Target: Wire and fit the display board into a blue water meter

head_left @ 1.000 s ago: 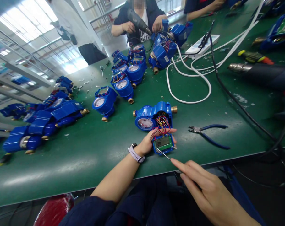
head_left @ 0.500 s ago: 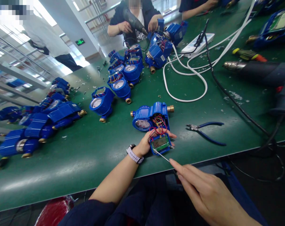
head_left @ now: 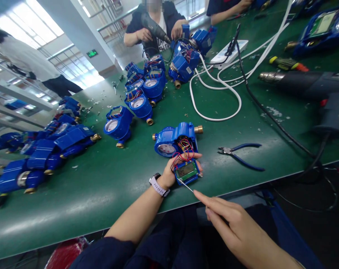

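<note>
My left hand (head_left: 173,170) grips a small green display board in a blue frame (head_left: 187,172), tied by red and yellow wires to an open blue water meter (head_left: 175,140) on the green table. A watch sits on that wrist. My right hand (head_left: 236,228), just off the table's near edge, pinches a thin metal probe (head_left: 186,185) whose tip touches the board's lower left corner.
Blue-handled cutters (head_left: 239,154) lie right of the meter. Several more blue meters (head_left: 141,93) stand behind and at the left (head_left: 46,149). A heat gun (head_left: 312,89), a white cable (head_left: 214,89) and a power strip (head_left: 228,52) are at the right. A person across the table holds another heat gun (head_left: 154,24).
The view has drifted slightly; the meter and my hands sit a little further left and lower in frame. The display reading has gone blank. Both hands keep their holds.
</note>
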A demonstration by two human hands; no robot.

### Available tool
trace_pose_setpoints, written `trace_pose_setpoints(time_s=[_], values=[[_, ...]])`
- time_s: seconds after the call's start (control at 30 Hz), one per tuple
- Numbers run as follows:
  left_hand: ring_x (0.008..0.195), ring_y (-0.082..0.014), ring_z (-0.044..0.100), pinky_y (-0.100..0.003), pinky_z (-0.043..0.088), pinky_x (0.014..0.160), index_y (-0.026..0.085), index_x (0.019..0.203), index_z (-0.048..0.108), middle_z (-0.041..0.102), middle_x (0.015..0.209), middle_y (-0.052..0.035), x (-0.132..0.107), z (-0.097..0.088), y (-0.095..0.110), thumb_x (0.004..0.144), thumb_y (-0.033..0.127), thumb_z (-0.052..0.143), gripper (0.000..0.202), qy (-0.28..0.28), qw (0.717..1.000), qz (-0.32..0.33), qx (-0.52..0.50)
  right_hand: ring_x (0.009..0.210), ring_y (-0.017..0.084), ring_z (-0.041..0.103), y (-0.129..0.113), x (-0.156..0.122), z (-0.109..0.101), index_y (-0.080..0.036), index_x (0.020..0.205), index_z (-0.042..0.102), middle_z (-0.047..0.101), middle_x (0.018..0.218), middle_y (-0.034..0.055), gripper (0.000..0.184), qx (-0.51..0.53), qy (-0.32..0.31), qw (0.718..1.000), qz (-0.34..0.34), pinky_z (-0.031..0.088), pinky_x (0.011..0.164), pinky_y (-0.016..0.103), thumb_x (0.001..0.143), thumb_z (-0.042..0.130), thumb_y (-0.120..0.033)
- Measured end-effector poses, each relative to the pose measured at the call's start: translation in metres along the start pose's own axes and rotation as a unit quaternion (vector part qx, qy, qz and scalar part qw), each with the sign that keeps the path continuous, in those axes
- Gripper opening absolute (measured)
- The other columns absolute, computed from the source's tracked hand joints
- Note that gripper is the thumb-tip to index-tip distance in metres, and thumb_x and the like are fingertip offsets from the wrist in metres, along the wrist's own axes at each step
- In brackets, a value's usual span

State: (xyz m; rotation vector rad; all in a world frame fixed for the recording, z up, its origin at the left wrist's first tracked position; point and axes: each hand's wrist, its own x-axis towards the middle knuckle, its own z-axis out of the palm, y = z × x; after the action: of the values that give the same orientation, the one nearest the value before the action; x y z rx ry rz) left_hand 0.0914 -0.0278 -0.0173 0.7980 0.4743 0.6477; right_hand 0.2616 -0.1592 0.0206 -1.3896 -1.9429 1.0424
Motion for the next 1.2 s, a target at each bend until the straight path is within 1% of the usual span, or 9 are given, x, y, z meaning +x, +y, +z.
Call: trace_pose_setpoints(time_s=[0.2,0.33,0.5,0.6,0.77,0.83,0.97,1.07,1.2], values=[[0.082,-0.0269,0.067,-0.041,0.049,0.083,0.008,0.102,0.062,0.068,0.089,-0.0149,-0.001,0.001,-0.001,0.076,0.057,0.055,0.056,0.017,1.0,0.002,0.002,0.101,0.022,0.065,0.003,-0.001,0.007,-0.021,0.135,0.052,0.067,0.113,0.0085,0.043,-0.002,0.02,1.0,-0.009,0.057,0.082,0.032,0.095,0.037,-0.019],[0.082,-0.0265,0.066,-0.04,0.049,0.083,0.009,0.099,0.062,0.068,0.088,-0.0143,-0.001,0.002,0.0,0.075,0.058,0.058,0.056,0.011,1.0,0.008,0.006,0.105,0.019,0.063,0.002,0.001,0.006,-0.023,0.133,0.054,0.066,0.115,0.0064,0.04,0.069,-0.007,0.997,0.036,0.052,0.091,0.031,0.096,0.039,-0.023],[0.088,-0.0269,0.066,-0.041,0.049,0.085,0.01,0.1,0.062,0.068,0.103,-0.017,-0.001,0.001,-0.001,0.075,0.06,0.058,0.056,0.02,1.0,0.015,0.017,0.112,0.019,0.059,0.002,0.004,0.004,-0.026,0.133,0.054,0.064,0.122,0.0051,0.039,0.117,-0.032,0.99,0.074,0.048,0.098,0.035,0.097,0.041,-0.028],[0.087,-0.0277,0.066,-0.041,0.049,0.084,0.009,0.101,0.061,0.069,0.097,-0.0168,-0.002,0.001,-0.002,0.074,0.062,0.058,0.06,0.02,0.999,0.016,0.022,0.105,0.018,0.062,0.003,0.005,0.003,-0.025,0.134,0.053,0.067,0.115,0.0057,0.04,0.109,-0.035,0.991,0.068,0.05,0.095,0.034,0.096,0.04,-0.027],[0.083,-0.0276,0.066,-0.041,0.05,0.081,0.008,0.099,0.061,0.068,0.088,-0.0149,-0.002,0.004,-0.002,0.072,0.065,0.058,0.063,0.031,0.999,0.025,0.021,0.096,0.019,0.065,0.003,0.004,0.005,-0.025,0.136,0.052,0.068,0.109,0.0076,0.044,0.08,-0.006,0.997,0.02,0.054,0.084,0.03,0.095,0.037,-0.02],[0.083,-0.0272,0.066,-0.041,0.05,0.081,0.009,0.099,0.062,0.068,0.088,-0.0143,-0.002,0.004,-0.002,0.073,0.063,0.058,0.061,0.034,0.999,0.027,0.016,0.09,0.018,0.066,0.003,0.004,0.006,-0.025,0.135,0.052,0.069,0.101,0.0067,0.043,0.092,-0.012,0.995,0.041,0.054,0.083,0.031,0.096,0.037,-0.023],[0.08,-0.0251,0.066,-0.039,0.051,0.079,0.009,0.096,0.062,0.068,0.084,-0.013,-0.001,0.005,-0.003,0.079,0.049,0.054,0.045,0.043,0.999,0.014,0.007,0.078,0.016,0.065,0.002,0.003,0.009,-0.024,0.134,0.053,0.069,0.087,0.0038,0.041,0.131,-0.031,0.984,0.113,0.055,0.078,0.03,0.097,0.039,-0.031],[0.079,-0.0238,0.066,-0.037,0.052,0.077,0.009,0.095,0.062,0.068,0.084,-0.0121,-0.001,0.006,-0.003,0.08,0.044,0.054,0.039,0.049,0.999,0.012,-0.004,0.082,0.017,0.065,0.001,0.003,0.011,-0.021,0.135,0.053,0.068,0.093,0.0069,0.042,0.105,-0.015,0.992,0.067,0.055,0.079,0.031,0.096,0.036,-0.025],[0.081,-0.0239,0.066,-0.037,0.053,0.078,0.008,0.095,0.063,0.067,0.086,-0.0119,0.0,0.006,-0.004,0.076,0.049,0.058,0.045,0.046,0.999,0.016,-0.015,0.078,0.019,0.065,-0.001,0.003,0.014,-0.019,0.137,0.05,0.067,0.093,0.0098,0.048,0.052,0.015,0.998,0.011,0.056,0.073,0.031,0.094,0.031,-0.017]])
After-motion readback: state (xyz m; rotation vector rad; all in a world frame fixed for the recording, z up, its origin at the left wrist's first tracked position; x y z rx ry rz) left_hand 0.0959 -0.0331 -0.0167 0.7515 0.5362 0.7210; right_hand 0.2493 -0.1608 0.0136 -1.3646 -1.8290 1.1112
